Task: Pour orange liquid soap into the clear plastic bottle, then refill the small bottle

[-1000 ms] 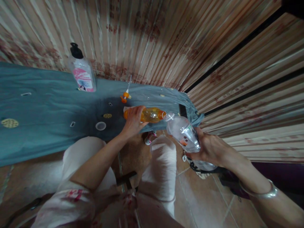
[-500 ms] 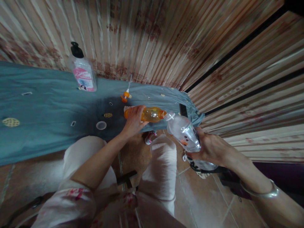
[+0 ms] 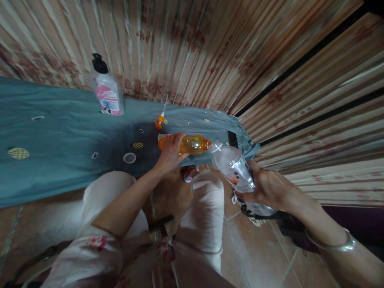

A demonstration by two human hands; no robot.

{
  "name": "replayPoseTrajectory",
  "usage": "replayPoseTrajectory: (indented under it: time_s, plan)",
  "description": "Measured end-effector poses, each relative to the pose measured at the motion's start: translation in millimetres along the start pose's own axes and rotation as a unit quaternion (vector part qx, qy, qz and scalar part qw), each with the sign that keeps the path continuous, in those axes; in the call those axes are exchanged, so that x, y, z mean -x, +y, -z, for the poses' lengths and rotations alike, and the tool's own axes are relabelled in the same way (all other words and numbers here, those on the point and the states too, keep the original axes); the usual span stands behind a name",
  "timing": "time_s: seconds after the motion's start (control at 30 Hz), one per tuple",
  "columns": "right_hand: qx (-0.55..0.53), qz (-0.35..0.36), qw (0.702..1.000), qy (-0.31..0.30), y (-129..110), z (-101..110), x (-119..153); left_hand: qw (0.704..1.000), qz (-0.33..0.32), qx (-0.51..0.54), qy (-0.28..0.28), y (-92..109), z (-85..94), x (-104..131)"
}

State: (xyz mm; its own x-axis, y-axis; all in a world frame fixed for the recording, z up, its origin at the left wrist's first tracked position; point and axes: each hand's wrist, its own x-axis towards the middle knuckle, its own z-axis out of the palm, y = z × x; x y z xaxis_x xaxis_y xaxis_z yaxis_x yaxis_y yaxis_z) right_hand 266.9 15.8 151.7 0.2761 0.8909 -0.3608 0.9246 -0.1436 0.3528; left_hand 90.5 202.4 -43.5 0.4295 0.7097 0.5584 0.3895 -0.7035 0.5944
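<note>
My left hand (image 3: 171, 151) is closed round an orange-yellow translucent bottle (image 3: 194, 145), which lies nearly level with its neck to the right. My right hand (image 3: 265, 184) grips a clear plastic bottle (image 3: 232, 168) near its base, and this one tilts so that its mouth meets the orange bottle's mouth. Whether liquid passes between the two mouths I cannot make out. Behind the orange bottle, an orange pump top (image 3: 159, 121) with a clear tube lies on the blue-green cloth (image 3: 66, 116). A small round whitish lid or dish (image 3: 129, 158) rests left of my left hand.
A pump bottle (image 3: 108, 96) with a black top and pink label stands at the back left by the pleated curtain (image 3: 180, 52). A dark flat object (image 3: 232, 139) lies near the cloth's right end. Below the clear bottle is a bag-like container (image 3: 259, 210) on the tiled floor.
Both hands keep their grip, and the bottles stay mouth to mouth. The whole view has shifted very slightly; nothing else visibly differs.
</note>
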Motion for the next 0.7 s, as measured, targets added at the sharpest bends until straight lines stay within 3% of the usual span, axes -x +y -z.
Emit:
replayPoseTrajectory:
  time_s: [0.7]
  plan:
    - [0.008, -0.005, 1.0, -0.003, -2.2, 4.1, 1.6, 1.0, 0.003, 0.002, -0.004, 1.4, 1.6, 0.1]
